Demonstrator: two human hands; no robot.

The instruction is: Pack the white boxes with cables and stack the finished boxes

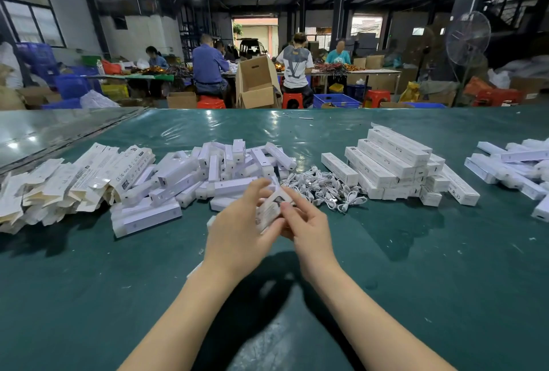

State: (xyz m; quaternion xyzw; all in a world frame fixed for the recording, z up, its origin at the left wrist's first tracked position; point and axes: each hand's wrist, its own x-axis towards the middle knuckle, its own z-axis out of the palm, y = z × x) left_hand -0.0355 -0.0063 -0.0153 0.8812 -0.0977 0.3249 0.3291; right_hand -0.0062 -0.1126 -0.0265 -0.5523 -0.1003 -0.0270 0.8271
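Above the middle of the green table (89,281), my left hand (240,228) and my right hand (306,222) together hold one small white box (271,207), tilted, with its printed end facing me. The left fingers curl round its left side and the right fingers pinch its right edge. Just behind my right hand lies a heap of white coiled cables (323,186). A stack of finished white boxes (392,162) stands to the right of the cables. Whether a cable is inside the held box is hidden.
A pile of white plastic parts (214,174) lies behind my left hand, and flat unfolded cartons (68,183) lie at the far left. More white boxes (517,168) sit at the right edge. Other people work at tables in the background.
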